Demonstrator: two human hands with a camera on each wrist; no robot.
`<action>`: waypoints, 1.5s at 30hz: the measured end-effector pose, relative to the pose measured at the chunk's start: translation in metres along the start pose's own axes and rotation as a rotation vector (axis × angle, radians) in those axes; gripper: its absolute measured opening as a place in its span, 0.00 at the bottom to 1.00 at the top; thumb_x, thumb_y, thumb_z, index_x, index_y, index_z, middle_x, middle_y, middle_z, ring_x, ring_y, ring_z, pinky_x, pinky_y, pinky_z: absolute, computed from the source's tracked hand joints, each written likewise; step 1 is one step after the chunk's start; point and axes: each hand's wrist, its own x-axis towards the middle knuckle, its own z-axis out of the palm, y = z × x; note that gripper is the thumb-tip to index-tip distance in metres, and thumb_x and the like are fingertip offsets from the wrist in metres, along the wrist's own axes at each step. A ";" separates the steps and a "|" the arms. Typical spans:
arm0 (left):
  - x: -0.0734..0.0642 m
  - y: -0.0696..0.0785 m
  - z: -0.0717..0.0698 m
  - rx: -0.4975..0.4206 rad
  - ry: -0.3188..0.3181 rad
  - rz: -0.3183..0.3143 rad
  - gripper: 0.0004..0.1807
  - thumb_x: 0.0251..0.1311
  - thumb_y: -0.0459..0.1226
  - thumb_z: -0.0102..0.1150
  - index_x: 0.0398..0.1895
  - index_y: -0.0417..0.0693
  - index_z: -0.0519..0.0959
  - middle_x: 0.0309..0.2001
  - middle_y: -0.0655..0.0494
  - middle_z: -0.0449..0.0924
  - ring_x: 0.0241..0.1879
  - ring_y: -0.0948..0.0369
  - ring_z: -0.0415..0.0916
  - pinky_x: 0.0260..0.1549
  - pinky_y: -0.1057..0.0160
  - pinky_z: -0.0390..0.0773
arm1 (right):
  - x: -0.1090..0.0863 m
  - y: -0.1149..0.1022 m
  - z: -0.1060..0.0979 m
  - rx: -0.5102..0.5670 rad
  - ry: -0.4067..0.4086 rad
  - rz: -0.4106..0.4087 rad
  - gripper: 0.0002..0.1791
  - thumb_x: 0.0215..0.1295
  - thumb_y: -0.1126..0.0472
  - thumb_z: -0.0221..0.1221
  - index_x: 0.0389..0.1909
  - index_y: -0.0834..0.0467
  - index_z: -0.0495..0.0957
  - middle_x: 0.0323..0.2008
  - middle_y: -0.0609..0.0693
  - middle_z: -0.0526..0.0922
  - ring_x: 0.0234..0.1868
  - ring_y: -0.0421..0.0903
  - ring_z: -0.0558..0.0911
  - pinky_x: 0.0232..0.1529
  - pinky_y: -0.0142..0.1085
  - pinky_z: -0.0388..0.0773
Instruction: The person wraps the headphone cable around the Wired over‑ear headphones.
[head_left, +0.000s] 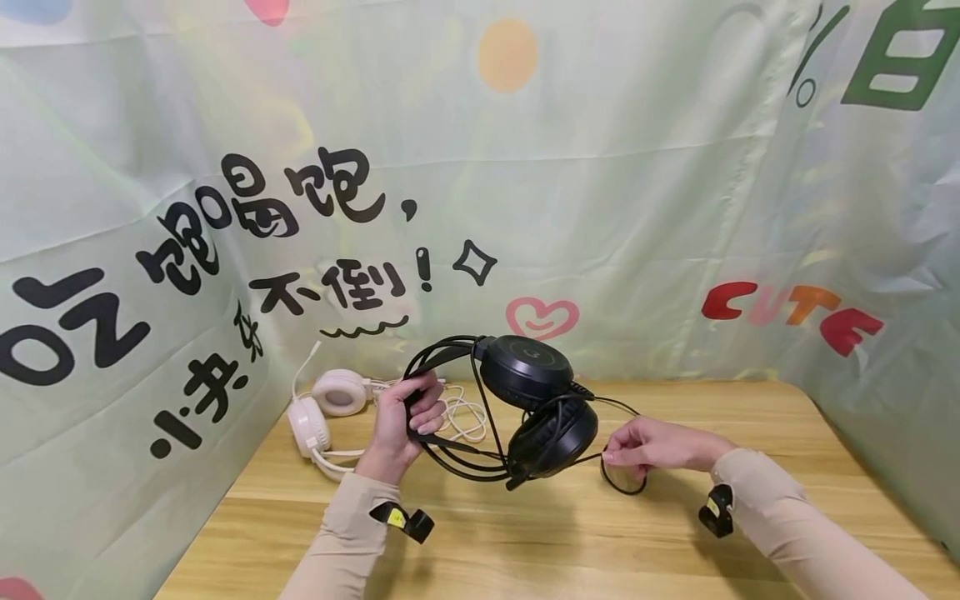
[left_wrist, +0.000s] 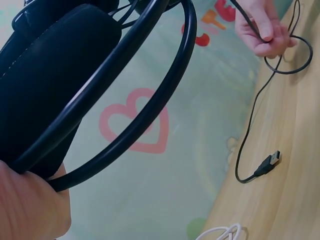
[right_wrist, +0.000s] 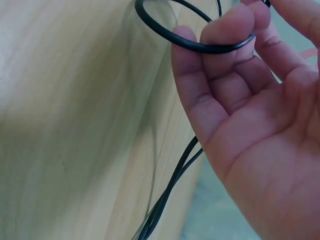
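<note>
Black over-ear headphones (head_left: 528,371) are held up above the table, their two ear cups to the right of the headband. My left hand (head_left: 408,417) grips the headband, fingers curled round it. In the left wrist view the padded band (left_wrist: 55,75) and two thin frame tubes rise out of that hand. Beyond the ear cups, my right hand (head_left: 660,446) pinches the headphones' black cable (right_wrist: 200,47), which loops under the fingers. The cable's USB plug (left_wrist: 267,164) dangles free near the table in the left wrist view.
White headphones (head_left: 309,427) with a coiled white cable (head_left: 467,417) lie at the table's back left. The wooden table (head_left: 600,558) meets a printed fabric backdrop (head_left: 637,208) behind and at both sides.
</note>
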 end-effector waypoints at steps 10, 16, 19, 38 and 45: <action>0.000 0.001 0.002 -0.023 -0.029 -0.020 0.20 0.78 0.33 0.34 0.24 0.55 0.67 0.20 0.59 0.39 0.17 0.63 0.32 0.15 0.71 0.42 | 0.006 -0.002 -0.006 -0.075 0.060 -0.041 0.17 0.81 0.58 0.58 0.35 0.69 0.81 0.26 0.46 0.75 0.24 0.38 0.76 0.27 0.34 0.77; 0.000 0.000 0.004 0.004 -0.045 -0.038 0.22 0.78 0.32 0.32 0.23 0.55 0.66 0.20 0.58 0.40 0.17 0.63 0.33 0.15 0.71 0.42 | 0.007 -0.004 -0.010 -0.078 0.092 -0.088 0.15 0.78 0.62 0.59 0.35 0.73 0.79 0.26 0.47 0.78 0.22 0.37 0.75 0.26 0.32 0.76; 0.001 0.000 0.005 0.024 -0.040 -0.053 0.21 0.78 0.32 0.32 0.22 0.55 0.64 0.20 0.59 0.40 0.17 0.63 0.34 0.15 0.71 0.42 | 0.009 -0.007 -0.012 -0.097 0.111 -0.081 0.18 0.78 0.61 0.60 0.34 0.75 0.77 0.22 0.44 0.72 0.20 0.37 0.71 0.24 0.30 0.72; 0.000 -0.001 0.003 0.080 -0.104 -0.120 0.19 0.76 0.32 0.37 0.22 0.56 0.60 0.19 0.59 0.42 0.16 0.64 0.36 0.14 0.72 0.44 | 0.018 -0.031 -0.026 -0.291 0.256 -0.109 0.26 0.74 0.56 0.67 0.19 0.58 0.66 0.18 0.38 0.60 0.18 0.32 0.61 0.30 0.30 0.68; -0.002 0.000 0.001 0.094 -0.150 -0.143 0.17 0.78 0.33 0.38 0.25 0.54 0.63 0.19 0.60 0.43 0.16 0.63 0.35 0.14 0.75 0.49 | 0.021 -0.043 -0.032 -0.345 0.318 -0.045 0.32 0.67 0.48 0.74 0.17 0.53 0.61 0.17 0.37 0.55 0.18 0.34 0.55 0.28 0.30 0.62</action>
